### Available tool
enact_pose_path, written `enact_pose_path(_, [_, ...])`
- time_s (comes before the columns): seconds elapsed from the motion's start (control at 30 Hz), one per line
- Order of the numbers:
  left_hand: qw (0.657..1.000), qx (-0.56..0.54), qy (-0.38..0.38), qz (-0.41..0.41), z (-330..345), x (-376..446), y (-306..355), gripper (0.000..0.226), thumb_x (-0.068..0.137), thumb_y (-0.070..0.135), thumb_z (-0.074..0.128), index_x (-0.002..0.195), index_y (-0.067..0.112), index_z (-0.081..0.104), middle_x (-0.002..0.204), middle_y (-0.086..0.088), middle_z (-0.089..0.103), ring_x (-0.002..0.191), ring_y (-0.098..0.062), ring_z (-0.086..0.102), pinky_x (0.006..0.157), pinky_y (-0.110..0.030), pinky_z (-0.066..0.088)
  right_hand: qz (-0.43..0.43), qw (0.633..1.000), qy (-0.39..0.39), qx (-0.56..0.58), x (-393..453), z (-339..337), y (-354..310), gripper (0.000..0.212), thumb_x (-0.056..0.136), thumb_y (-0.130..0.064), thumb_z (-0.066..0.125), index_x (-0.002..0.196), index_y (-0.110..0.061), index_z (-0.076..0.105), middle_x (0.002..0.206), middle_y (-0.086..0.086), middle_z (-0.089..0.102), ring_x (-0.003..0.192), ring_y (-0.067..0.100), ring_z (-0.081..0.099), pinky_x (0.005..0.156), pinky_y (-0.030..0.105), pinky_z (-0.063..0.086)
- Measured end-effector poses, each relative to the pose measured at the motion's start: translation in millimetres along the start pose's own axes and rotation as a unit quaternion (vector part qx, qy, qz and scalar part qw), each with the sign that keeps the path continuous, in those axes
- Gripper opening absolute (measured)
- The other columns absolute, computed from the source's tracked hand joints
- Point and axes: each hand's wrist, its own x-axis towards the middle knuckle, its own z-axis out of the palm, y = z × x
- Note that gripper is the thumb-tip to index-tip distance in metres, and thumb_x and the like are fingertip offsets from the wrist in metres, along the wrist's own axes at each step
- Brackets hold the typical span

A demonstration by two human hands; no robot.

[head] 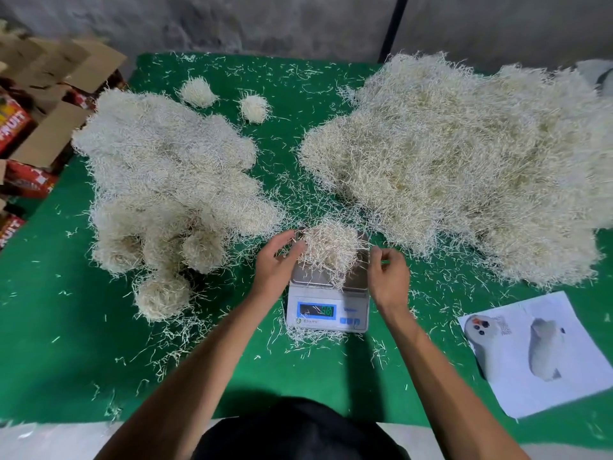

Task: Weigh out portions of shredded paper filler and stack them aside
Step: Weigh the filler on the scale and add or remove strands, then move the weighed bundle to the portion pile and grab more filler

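Observation:
A small white digital scale (328,310) sits on the green table in front of me, its display lit. A clump of cream shredded paper (328,249) lies on its steel pan. My left hand (277,263) reaches to the clump's left side, fingertips touching the strands. My right hand (388,273) hovers at the pan's right edge with fingers curled, thumb and fingertips pinched together; whether strands are between them is unclear. A large loose heap of shredded paper (464,167) fills the right. Balled portions form a stack (166,194) on the left.
Two small balls of paper (199,91) (253,107) sit at the back of the green table (83,343). A printed sheet (537,353) lies at the near right. Open cardboard boxes (39,104) stand off the left edge. Stray strands litter the cloth.

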Motion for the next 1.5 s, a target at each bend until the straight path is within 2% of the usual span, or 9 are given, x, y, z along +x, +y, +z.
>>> enact_pose_path(0.33, [0.999,-0.034,0.034,-0.002,-3,-2,-1,0.044,0.095,0.032,0.068,0.135,0.017,0.060,0.134,0.005,0.064,0.125,-0.008,0.060,0.105,-0.021,0.046,0.027,0.999,-0.038,0.005,4,0,-2,0.015,0.108,-0.031,0.049,0.114,-0.021,0.057,0.101,-0.004,0.067,0.088,0.016,0.068,0.084,0.042,0.061])
enact_pose_path(0.53, [0.998,-0.023,0.047,-0.017,-1,6,3,0.046,0.096,0.037,0.066,0.135,0.014,0.058,0.132,0.004,0.064,0.121,-0.012,0.061,0.105,-0.037,0.051,0.032,0.999,-0.035,0.000,11,6,0,0.036,0.109,-0.037,0.044,0.126,-0.008,0.058,0.094,0.001,0.069,0.060,0.014,0.061,0.058,0.032,0.055])
enact_pose_path(0.73, [0.989,0.013,-0.018,-0.149,32,26,19,0.040,0.105,0.043,0.047,0.137,0.020,0.055,0.114,0.000,0.064,0.085,-0.011,0.062,0.075,-0.030,0.058,0.060,0.987,-0.104,0.103,22,32,-22,0.058,0.108,-0.053,0.039,0.151,-0.015,0.042,0.121,0.009,0.067,0.088,0.023,0.072,0.078,0.047,0.063])
enact_pose_path(0.87, [0.978,-0.035,-0.060,-0.197,57,36,33,0.043,0.106,0.031,0.049,0.146,0.015,0.050,0.147,-0.006,0.052,0.097,-0.003,0.057,0.088,-0.021,0.046,0.115,0.966,-0.146,0.181,24,62,-51,0.088,0.093,-0.070,0.059,0.161,-0.024,0.028,0.156,0.003,0.045,0.135,0.022,0.054,0.109,0.041,0.044])
enact_pose_path(0.97, [0.950,-0.203,-0.060,-0.229,47,37,47,0.044,0.101,0.041,0.056,0.141,0.024,0.051,0.153,-0.009,0.041,0.127,-0.020,0.050,0.102,-0.040,0.049,0.156,0.960,-0.088,0.217,48,67,-72,0.094,0.092,-0.051,0.072,0.163,-0.019,0.019,0.163,0.010,0.036,0.146,0.031,0.041,0.120,0.041,0.031])
enact_pose_path(1.1, [0.918,-0.285,0.003,-0.275,42,39,59,0.048,0.090,0.060,0.065,0.125,0.027,0.062,0.130,-0.008,0.064,0.111,-0.028,0.065,0.090,-0.055,0.056,0.147,0.952,-0.070,0.259,59,69,-106,0.083,0.095,-0.047,0.069,0.160,-0.017,0.029,0.163,0.004,0.038,0.147,0.024,0.040,0.119,0.048,0.037])
enact_pose_path(1.23, [0.875,-0.393,-0.036,-0.280,23,53,86,0.056,0.092,0.064,0.056,0.099,0.012,0.075,0.094,-0.011,0.074,0.084,-0.025,0.073,0.087,-0.037,0.055,-0.073,0.967,-0.162,0.183,25,76,-117,0.012,0.104,-0.029,0.060,0.104,-0.020,0.068,0.101,-0.006,0.074,0.094,-0.009,0.065,0.081,0.019,0.049])
enact_pose_path(1.37, [0.873,-0.395,0.049,-0.283,8,57,89,0.042,0.105,0.038,0.038,0.103,0.006,0.064,0.100,-0.017,0.066,0.097,-0.031,0.064,0.092,-0.042,0.050,-0.126,0.955,-0.198,0.182,11,80,-142,0.053,0.107,-0.062,0.034,0.107,-0.019,0.065,0.107,-0.011,0.069,0.103,0.003,0.062,0.091,0.019,0.047])
enact_pose_path(1.5, [0.913,-0.325,-0.045,-0.245,1,39,95,0.031,0.108,0.025,0.044,0.122,0.001,0.059,0.106,-0.021,0.068,0.082,-0.018,0.068,0.068,-0.030,0.054,-0.095,0.961,-0.186,0.179,33,84,-169,0.041,0.103,-0.059,0.051,0.135,-0.033,0.052,0.132,-0.009,0.062,0.114,0.006,0.062,0.092,0.027,0.048])
